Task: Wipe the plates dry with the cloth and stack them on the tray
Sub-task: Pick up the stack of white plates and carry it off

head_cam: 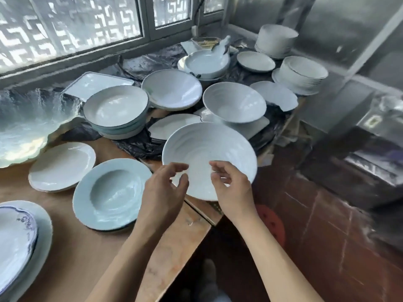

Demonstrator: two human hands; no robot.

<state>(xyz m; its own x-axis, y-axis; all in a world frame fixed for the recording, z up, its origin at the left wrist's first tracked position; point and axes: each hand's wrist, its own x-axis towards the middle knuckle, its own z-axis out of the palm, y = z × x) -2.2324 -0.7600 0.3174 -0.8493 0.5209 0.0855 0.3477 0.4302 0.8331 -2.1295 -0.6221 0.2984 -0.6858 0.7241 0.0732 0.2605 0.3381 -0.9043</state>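
A big white ridged plate [209, 158] is up in the air, past the edge of the wooden table [91, 247] and partly over the red floor [316, 225]. The right hand [233, 188] holds its near rim, fingers curled around the edge. The left hand [163, 190] is just beside the rim with loose, half-bent fingers that hold nothing; I cannot tell if a fingertip touches the plate. So only one hand really has it. If the plate is wet it could be slippery, and it might slide out and break on the hard floor. It could also bump the white bowl [234, 102] just behind it, or the pale blue deep plate [112, 194] near the left hand. I see no cloth in either hand and no clear tray, so the wiping does not look started. Many more plates sit close together on the black sheet [139, 144], so a quick swing could knock them
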